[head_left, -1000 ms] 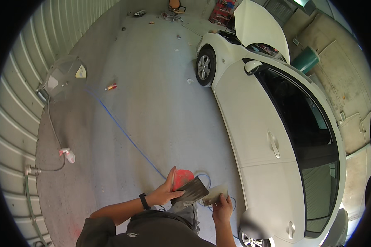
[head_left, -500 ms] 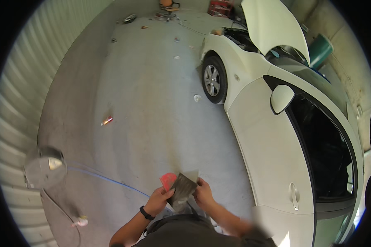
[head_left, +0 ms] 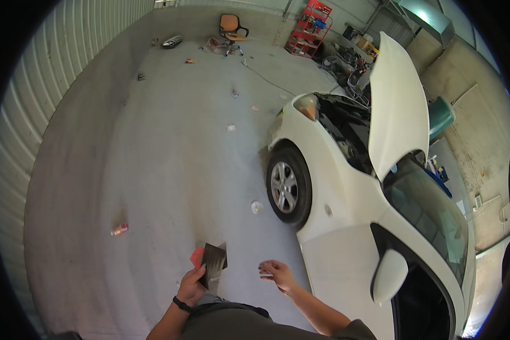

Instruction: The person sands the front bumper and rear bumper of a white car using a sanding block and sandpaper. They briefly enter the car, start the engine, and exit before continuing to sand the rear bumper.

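Now, left grip (head_left: 192, 287) clamps dark plate (head_left: 215, 264), long axis pointing forward; right grip (head_left: 278, 274) unclear.

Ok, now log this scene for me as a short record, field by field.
Left hand: holding a dark flat plate, a red piece showing at its left
Right hand: apart from the plate; something small and pale at its fingers, unclear
Vehicle: white car, hood raised
Background: orange chair, red rack

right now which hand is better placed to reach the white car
Probably the right hand: it is nearer the white car, while the left hand, farther off, holds a dark flat plate and a red piece.
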A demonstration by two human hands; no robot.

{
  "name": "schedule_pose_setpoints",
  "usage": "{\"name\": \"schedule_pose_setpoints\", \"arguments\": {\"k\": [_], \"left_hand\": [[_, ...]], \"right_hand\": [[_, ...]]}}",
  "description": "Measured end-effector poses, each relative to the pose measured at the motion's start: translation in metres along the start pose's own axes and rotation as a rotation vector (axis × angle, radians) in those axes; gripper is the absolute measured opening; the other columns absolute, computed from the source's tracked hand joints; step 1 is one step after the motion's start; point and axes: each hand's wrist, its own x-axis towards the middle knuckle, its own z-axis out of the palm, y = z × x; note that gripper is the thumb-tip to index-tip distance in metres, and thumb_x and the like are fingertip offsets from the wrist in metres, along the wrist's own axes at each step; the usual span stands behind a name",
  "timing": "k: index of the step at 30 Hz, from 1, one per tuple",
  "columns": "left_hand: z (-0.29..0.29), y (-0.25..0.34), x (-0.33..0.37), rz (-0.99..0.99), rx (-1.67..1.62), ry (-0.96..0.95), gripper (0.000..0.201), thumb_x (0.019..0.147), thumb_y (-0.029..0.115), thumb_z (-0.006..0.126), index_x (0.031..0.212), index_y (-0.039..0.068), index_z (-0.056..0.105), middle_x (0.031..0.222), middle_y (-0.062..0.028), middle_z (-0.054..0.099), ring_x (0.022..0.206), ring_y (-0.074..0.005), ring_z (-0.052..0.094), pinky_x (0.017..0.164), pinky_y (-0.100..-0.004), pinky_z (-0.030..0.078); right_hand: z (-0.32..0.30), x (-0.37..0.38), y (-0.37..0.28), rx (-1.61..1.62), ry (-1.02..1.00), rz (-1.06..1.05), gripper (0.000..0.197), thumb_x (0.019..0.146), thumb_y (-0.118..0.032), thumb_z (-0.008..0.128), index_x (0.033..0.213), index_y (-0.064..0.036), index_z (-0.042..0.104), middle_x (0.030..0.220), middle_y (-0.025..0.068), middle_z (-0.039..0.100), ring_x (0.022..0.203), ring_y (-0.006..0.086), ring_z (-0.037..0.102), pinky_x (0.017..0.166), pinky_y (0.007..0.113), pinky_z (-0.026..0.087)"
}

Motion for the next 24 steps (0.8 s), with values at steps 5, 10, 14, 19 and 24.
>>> {"name": "schedule_pose_setpoints", "arguments": {"k": [5, 10, 14, 19, 24], "left_hand": [[0.056, 0.134, 0.180, -0.091, 0.094, -0.051, 0.038, 0.106, 0.022, 0.056, 0.132, -0.006, 0.059, 0.124, -0.0122, 0.069, 0.115, -0.0227, 0.065, 0.103, -0.0381, 0.050], [0.105, 0.271, 0.351, -0.048, 0.205, -0.082, 0.037, 0.105, 0.024, 0.058, 0.129, -0.004, 0.061, 0.125, -0.0100, 0.068, 0.114, -0.0202, 0.064, 0.102, -0.0357, 0.049], [0.062, 0.348, 0.501, 0.053, 0.255, 0.031, 0.034, 0.105, 0.024, 0.059, 0.127, -0.002, 0.063, 0.123, -0.0080, 0.070, 0.110, -0.0205, 0.065, 0.100, -0.0351, 0.049], [-0.036, 0.419, 0.605, 0.097, 0.057, 0.371, 0.041, 0.105, 0.020, 0.056, 0.143, 0.005, 0.054, 0.137, -0.0067, 0.063, 0.123, -0.0215, 0.061, 0.108, -0.0362, 0.047], [-0.091, 0.445, 0.648, 0.185, -0.006, 0.746, 0.042, 0.104, 0.015, 0.055, 0.145, 0.022, 0.053, 0.133, -0.0020, 0.066, 0.120, -0.0212, 0.063, 0.100, -0.0413, 0.052]], "right_hand": [[-0.020, 0.117, -0.061, 0.012, 0.122, 0.069, 0.031, 0.098, -0.027, 0.068, 0.115, -0.0009, 0.069, 0.103, 0.0085, 0.072, 0.091, 0.0171, 0.069, 0.079, 0.032, 0.058], [-0.054, 0.237, -0.071, -0.213, 0.257, 0.265, 0.028, 0.093, -0.023, 0.071, 0.112, -0.0024, 0.071, 0.098, 0.0095, 0.075, 0.085, 0.0177, 0.072, 0.069, 0.033, 0.061], [-0.085, 0.366, -0.072, -0.292, 0.265, 0.449, 0.026, 0.090, -0.028, 0.068, 0.102, -0.0054, 0.075, 0.091, 0.0073, 0.074, 0.079, 0.0151, 0.071, 0.067, 0.033, 0.059], [-0.114, 0.561, -0.216, -0.719, -0.106, 0.155, 0.024, 0.087, -0.032, 0.064, 0.091, -0.0115, 0.076, 0.086, 0.0082, 0.075, 0.075, 0.0213, 0.071, 0.068, 0.035, 0.055], [-0.130, 0.730, -0.500, -0.773, 0.319, -0.186, 0.026, 0.090, -0.032, 0.061, 0.091, -0.0103, 0.074, 0.088, 0.0163, 0.073, 0.084, 0.0349, 0.070, 0.072, 0.041, 0.053]]}}
